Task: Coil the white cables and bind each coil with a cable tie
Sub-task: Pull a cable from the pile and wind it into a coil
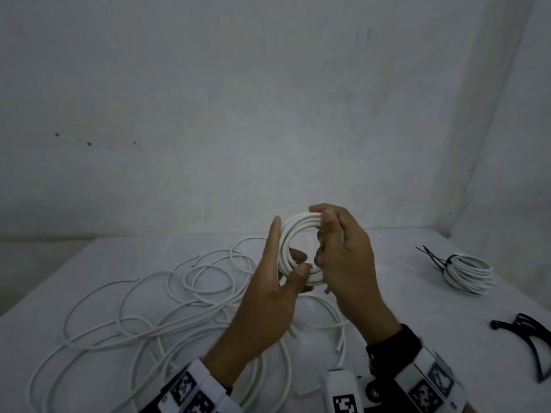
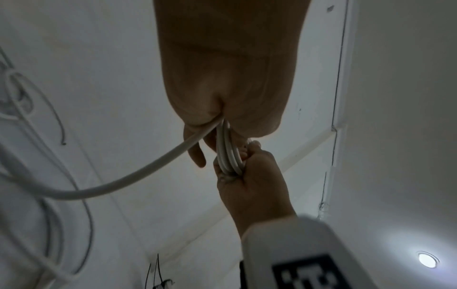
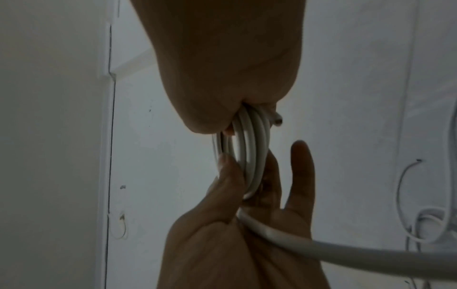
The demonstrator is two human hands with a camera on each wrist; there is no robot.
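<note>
A small coil of white cable (image 1: 290, 231) is held upright above the table between both hands. My left hand (image 1: 293, 263) pinches the coil's lower left between thumb and fingers, with the index finger straight up beside it. My right hand (image 1: 325, 239) curls round the coil's right side. In the left wrist view the coil (image 2: 227, 154) runs from my left hand into the right fist (image 2: 249, 176), and a cable tail (image 2: 148, 168) hangs away to the left. The right wrist view shows the coil (image 3: 249, 148), a short cut end (image 3: 277, 121) and the tail (image 3: 321, 246).
Loose white cables (image 1: 149, 308) sprawl over the left and middle of the white table (image 1: 387, 293). A finished coil (image 1: 468, 274) bound with a black cable tie (image 1: 435, 259) lies at the right. Spare black cable ties (image 1: 527, 338) lie near the right edge. Walls close the back and right.
</note>
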